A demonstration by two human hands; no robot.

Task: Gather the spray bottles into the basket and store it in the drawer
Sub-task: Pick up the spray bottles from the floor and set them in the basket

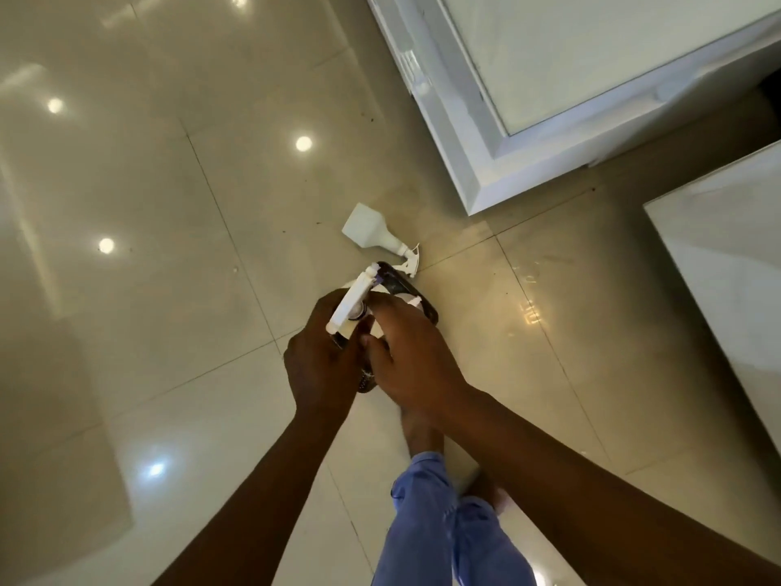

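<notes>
A dark basket (403,287) sits on the glossy floor, mostly hidden under both hands. My left hand (323,353) grips a white spray bottle (353,304) by its trigger head, right over the basket. My right hand (412,353) reaches into the basket beside it, fingers curled; what it touches is hidden. A second white spray bottle (372,230) lies on its side on the tiles just beyond the basket, nozzle pointing toward it.
A white cabinet (528,133) with a framed panel stands at the upper right. Another white surface (727,264) fills the right edge. My legs in blue trousers (448,526) and bare feet are below the hands. Ceiling lights reflect on the tiles.
</notes>
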